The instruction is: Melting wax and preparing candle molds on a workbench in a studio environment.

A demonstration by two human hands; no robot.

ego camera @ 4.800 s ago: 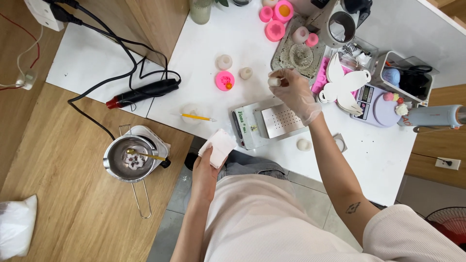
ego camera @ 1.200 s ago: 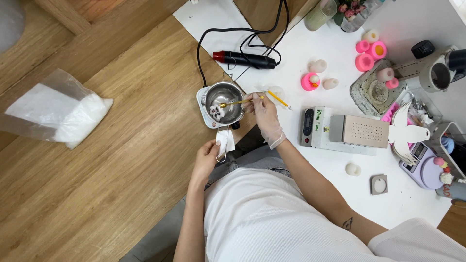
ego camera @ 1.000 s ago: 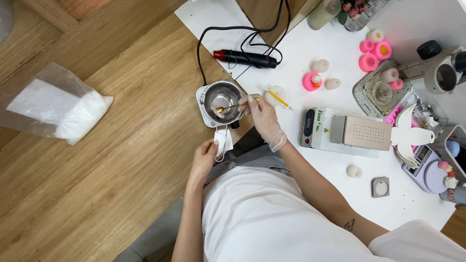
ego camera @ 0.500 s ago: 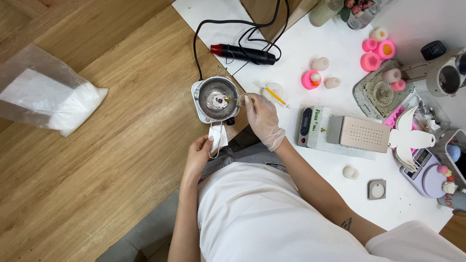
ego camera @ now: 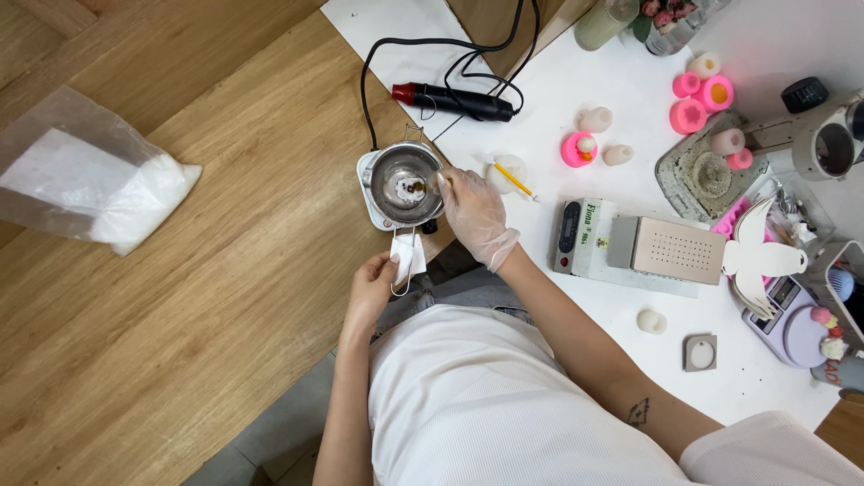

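Wooden tabletop, metal pot [ego camera: 402,184] just left of gloved right hand [ego camera: 474,211]

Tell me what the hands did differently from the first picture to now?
The gloved right hand left the little bottle over the white table, crossed to the metal pot and took hold of the gold spoon, its tip now in the pot. The left hand moved to the pot's handle, still holding its white cloth. The pot stayed on its heater.
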